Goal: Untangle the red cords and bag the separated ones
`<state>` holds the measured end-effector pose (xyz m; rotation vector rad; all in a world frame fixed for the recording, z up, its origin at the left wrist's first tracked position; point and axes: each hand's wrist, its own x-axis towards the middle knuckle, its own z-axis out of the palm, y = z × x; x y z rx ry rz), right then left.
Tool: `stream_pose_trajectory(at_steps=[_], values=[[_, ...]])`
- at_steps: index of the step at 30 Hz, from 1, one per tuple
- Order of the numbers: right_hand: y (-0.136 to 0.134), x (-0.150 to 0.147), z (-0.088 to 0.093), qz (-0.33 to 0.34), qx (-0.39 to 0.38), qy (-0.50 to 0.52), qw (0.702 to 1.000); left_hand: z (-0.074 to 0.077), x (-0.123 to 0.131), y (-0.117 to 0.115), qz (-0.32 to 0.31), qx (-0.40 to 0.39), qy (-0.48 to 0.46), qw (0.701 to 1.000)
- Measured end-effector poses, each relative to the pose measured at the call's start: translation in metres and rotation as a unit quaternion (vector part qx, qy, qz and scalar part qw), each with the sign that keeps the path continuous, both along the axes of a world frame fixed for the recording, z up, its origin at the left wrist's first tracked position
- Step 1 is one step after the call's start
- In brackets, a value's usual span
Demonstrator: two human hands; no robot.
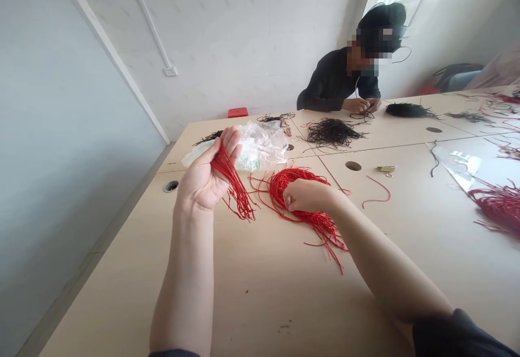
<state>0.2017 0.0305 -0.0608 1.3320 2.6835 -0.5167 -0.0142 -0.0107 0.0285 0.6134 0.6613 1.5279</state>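
My left hand (209, 175), palm up and raised over the table, is closed around a bundle of red cords (235, 192) whose loose ends hang down to the right. Just right of it, a tangled pile of red cords (320, 224) lies on the table. My right hand (306, 195) is over the pile with its fingers curled; whatever is between the fingertips is hidden. Behind my left hand lies a clear plastic bag (266, 145) with small pale green bits inside.
The pale wooden table (252, 303) has round cable holes (353, 166). A single red cord (389, 190) and a small gold-coloured piece (385, 169) lie to the right. Black cord piles (333, 132) sit farther back, near a person in black (331, 80). More red cords (499, 205) lie far right.
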Motion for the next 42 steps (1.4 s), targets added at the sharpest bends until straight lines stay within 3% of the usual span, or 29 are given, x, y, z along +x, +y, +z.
stream_pose_trajectory(at_steps=[7, 12, 16, 19, 22, 26, 28, 35, 42], values=[[-0.015, -0.042, -0.022, -0.002, -0.002, -0.079, 0.997, 0.005, 0.007, -0.017, -0.018, 0.064, -0.007, 0.998], [-0.014, -0.049, -0.028, 0.041, -0.024, -0.078, 0.996, 0.007, 0.009, -0.012, -0.029, 0.064, -0.018, 0.997], [-0.005, -0.038, -0.018, 0.091, -0.045, -0.011, 0.995, 0.007, 0.004, -0.009, -0.051, 0.035, -0.046, 0.997], [0.002, -0.015, 0.002, 0.106, -0.068, 0.125, 0.984, 0.007, 0.000, -0.009, -0.044, 0.031, -0.057, 0.997], [0.004, 0.012, 0.022, 0.070, -0.158, 0.339, 0.925, 0.006, -0.002, -0.008, -0.039, 0.029, -0.060, 0.997], [-0.003, 0.034, 0.040, 0.080, -0.288, 0.584, 0.755, 0.001, 0.000, -0.002, -0.086, -0.011, -0.047, 0.995], [-0.010, 0.036, 0.046, 0.087, -0.301, 0.635, 0.706, -0.004, 0.006, 0.001, -0.124, -0.029, -0.026, 0.991], [-0.029, 0.030, 0.060, 0.012, -0.212, 0.644, 0.735, -0.027, 0.037, 0.002, -0.285, -0.025, 0.082, 0.955], [-0.033, 0.029, 0.066, 0.000, -0.144, 0.627, 0.765, -0.028, 0.044, -0.007, -0.362, -0.015, 0.140, 0.921]])
